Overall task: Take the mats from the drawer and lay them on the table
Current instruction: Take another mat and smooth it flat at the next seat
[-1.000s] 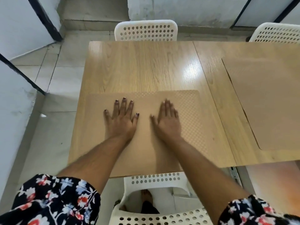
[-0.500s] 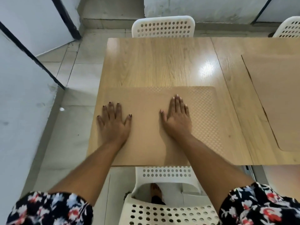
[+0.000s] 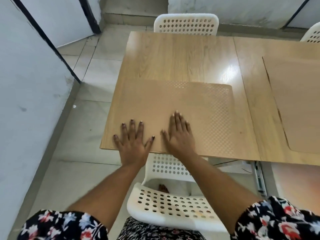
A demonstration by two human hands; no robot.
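Note:
A tan textured mat (image 3: 181, 108) lies flat on the near left part of the wooden table (image 3: 173, 58). My left hand (image 3: 132, 141) rests palm down on the mat's near left edge, fingers spread. My right hand (image 3: 179, 134) lies flat on the mat beside it, close to the table's front edge. Neither hand holds anything. A second tan mat (image 3: 297, 101) lies flat on the table at the right, partly cut off by the frame. No drawer is in view.
A white perforated chair (image 3: 173, 205) stands tucked under the table's near edge, between my arms. Another white chair (image 3: 186, 24) stands at the far side, and a third chair (image 3: 312, 34) shows at the far right. A grey wall (image 3: 26, 84) runs along the left.
Both hands have slid back over the mat toward the table's near edge and drawn closer together. The view has shifted so the table sits further right and higher.

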